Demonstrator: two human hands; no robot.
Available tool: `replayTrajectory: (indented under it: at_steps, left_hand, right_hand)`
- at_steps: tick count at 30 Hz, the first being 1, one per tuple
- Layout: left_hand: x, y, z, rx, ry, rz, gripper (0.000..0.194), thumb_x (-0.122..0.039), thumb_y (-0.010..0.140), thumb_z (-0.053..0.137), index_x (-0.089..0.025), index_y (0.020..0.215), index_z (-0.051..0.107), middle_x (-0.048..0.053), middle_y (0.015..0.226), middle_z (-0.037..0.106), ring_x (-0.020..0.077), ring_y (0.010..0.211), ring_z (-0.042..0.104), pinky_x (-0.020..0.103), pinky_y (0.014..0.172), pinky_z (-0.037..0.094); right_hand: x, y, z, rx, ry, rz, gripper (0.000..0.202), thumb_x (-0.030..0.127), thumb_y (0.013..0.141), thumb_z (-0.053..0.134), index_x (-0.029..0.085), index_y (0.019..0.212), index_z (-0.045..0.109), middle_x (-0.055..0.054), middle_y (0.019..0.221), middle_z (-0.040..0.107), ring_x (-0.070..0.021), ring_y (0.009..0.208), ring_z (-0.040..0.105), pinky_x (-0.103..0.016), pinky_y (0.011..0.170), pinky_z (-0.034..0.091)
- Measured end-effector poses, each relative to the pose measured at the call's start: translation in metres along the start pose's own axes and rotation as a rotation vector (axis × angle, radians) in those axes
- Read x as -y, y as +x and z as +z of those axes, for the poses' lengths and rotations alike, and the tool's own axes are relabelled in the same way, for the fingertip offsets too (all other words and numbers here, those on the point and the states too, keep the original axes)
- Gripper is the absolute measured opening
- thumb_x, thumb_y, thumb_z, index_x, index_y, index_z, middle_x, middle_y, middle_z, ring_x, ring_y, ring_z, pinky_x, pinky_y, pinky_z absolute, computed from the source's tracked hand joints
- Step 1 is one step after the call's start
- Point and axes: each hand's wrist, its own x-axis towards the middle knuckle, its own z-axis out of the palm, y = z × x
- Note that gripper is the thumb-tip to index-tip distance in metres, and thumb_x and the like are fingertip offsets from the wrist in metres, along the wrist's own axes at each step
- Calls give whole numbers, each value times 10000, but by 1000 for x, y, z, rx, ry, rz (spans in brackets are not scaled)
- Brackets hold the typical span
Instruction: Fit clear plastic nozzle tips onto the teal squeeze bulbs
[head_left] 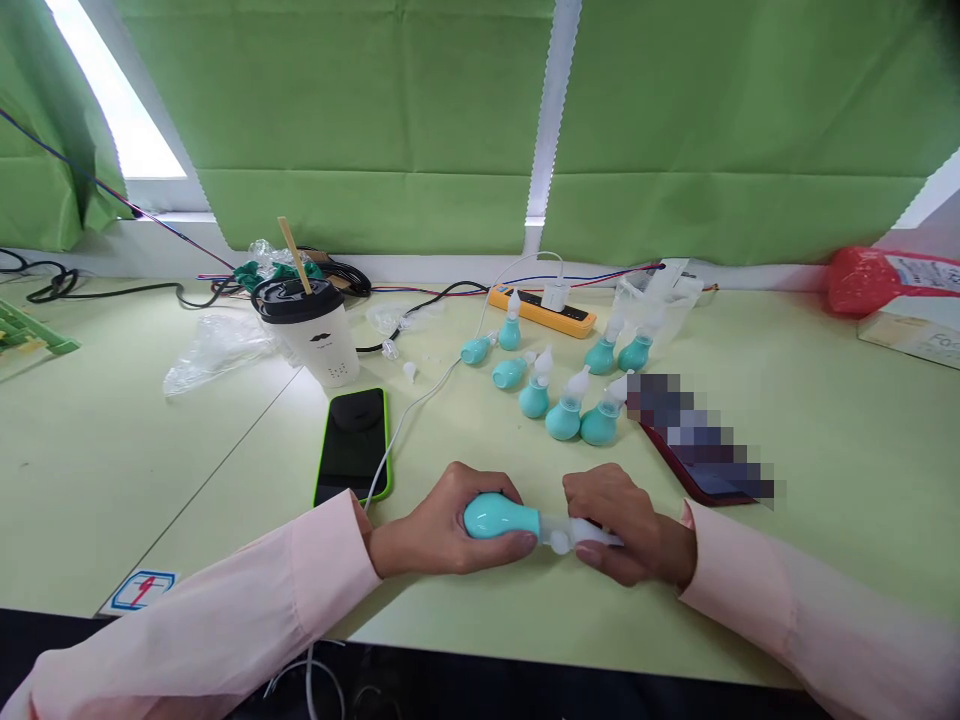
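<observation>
My left hand (450,530) is wrapped round a teal rubber bulb (499,516), which lies on its side near the table's front. A clear collar joins the bulb's right end to a translucent white nozzle (589,533). Fingers of my right hand (626,520) pinch that nozzle, whose tip points right. Beyond my hands stand several teal bulbs with white nozzles, one of them here (562,418). Two teal bulbs (475,350) lie tilted on their sides at the group's left. A small white piece (409,371) lies farther left.
A green-edged phone (352,445) and a lidded paper cup (322,345) with a straw are at left. A red-edged phone (697,490) lies at right. An orange power strip (541,312), cables and plastic bags (664,305) are at the back. A white cable (409,410) crosses the table.
</observation>
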Motion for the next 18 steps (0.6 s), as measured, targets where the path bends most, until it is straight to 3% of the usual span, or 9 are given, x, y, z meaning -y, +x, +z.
replayTrajectory:
  at_steps: [3,6,18]
  left_hand:
    - [-1,0,1,55,-26,-13,234,-357,719,517,-125,740,542,-33,555,452,46,478,361,154,443,328]
    - [-1,-1,3,38,33,22,232,-355,726,514,-125,744,540,-32,561,458,48,487,371,156,464,343]
    - [6,-3,7,-124,308,124,211,-358,736,508,-148,756,507,-24,560,512,68,475,451,177,465,354]
  right_hand:
    - [1,-2,3,-18,-53,-51,289,323,851,273,208,587,294,43,491,268,-104,438,239,-264,425,161]
    - [6,-2,5,-8,-60,5,313,298,875,210,208,578,249,47,502,236,-99,439,219,-258,427,169]
    - [8,-4,13,55,183,528,360,341,872,232,191,546,259,55,489,214,-75,429,233,-216,439,231]
